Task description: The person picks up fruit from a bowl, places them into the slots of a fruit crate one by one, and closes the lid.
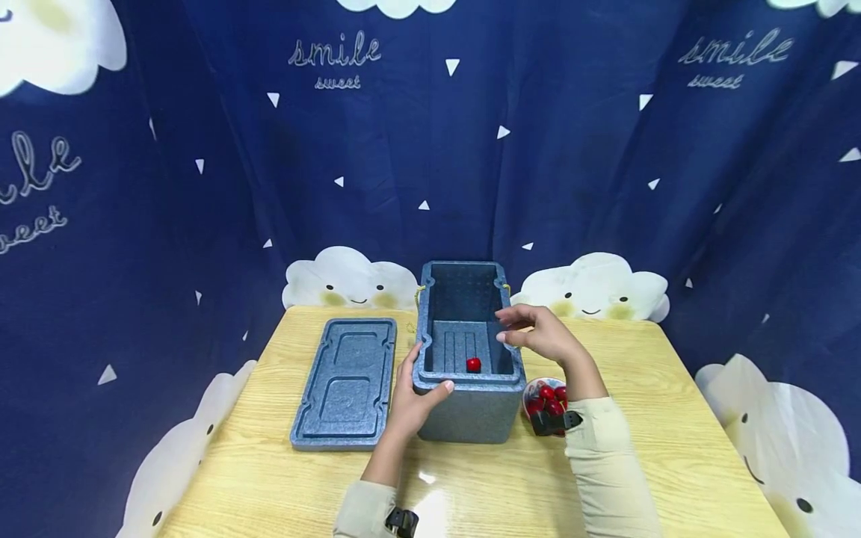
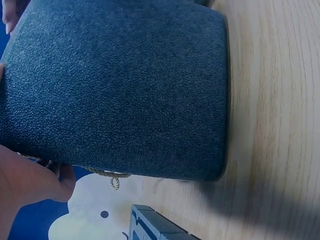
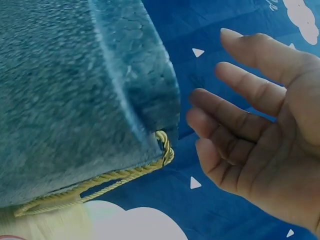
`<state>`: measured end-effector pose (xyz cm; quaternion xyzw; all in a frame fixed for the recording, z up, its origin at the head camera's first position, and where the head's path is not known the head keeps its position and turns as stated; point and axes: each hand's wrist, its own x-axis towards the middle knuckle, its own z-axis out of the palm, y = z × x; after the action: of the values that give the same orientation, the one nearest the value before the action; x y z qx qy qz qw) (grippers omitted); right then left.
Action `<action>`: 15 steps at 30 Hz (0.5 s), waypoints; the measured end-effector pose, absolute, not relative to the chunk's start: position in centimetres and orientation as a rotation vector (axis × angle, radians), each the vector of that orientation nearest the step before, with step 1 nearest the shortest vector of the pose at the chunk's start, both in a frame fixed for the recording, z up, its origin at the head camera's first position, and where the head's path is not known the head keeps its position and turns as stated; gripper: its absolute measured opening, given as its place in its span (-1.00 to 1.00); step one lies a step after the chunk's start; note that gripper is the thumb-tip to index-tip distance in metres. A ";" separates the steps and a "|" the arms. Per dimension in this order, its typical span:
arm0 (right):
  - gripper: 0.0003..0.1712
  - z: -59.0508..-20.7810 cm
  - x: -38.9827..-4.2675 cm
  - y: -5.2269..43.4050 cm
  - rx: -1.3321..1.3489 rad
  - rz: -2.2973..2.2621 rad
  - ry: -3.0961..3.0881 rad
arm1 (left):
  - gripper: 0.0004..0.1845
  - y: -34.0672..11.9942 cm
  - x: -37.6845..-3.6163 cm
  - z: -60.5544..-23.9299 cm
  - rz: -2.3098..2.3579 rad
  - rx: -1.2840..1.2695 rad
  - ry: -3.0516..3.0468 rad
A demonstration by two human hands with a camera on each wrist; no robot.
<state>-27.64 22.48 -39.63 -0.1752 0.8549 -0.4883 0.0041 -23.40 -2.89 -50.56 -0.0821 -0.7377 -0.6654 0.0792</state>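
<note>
Grey-blue rectangular foam box [image 1: 467, 413] holds one small round red fruit [image 1: 474, 365] near its front end. Left hand [image 1: 409, 396] grips its near-left rim; right hand [image 1: 541, 335], grip loose and empty, could clip the round patterned bowl [image 1: 531, 390] if lowered carelessly.

The wood-grained table [image 1: 673, 448] carries a lid [image 1: 346, 396], an open box [image 1: 467, 417] and a bowl [image 1: 528, 394].

"smile" / "sweet" | blue curtain [image 1: 464, 172] | head view: twice whole, once cut
</note>
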 end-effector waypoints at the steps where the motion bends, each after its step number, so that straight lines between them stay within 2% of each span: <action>1: -0.53 -39.7 -27.4 22.6 -0.543 -1.542 2.689 | -0.08 -2.9 -23.4 -50.6 -1.991 -0.246 -2.208; 10: -0.53 -41.4 -25.2 23.6 -0.447 -1.685 2.717 | -0.08 -2.9 -23.0 -50.0 -1.986 -0.243 -2.233; 15: -0.57 -41.6 -23.3 23.8 -0.381 -1.727 2.752 | -0.11 -2.9 -21.9 -48.0 -2.001 -0.266 -2.205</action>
<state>-23.30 23.77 -41.64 -0.1161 0.8395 -0.5268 -0.0650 -21.92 -2.90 -48.04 -0.0886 -0.7354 -0.6675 0.0760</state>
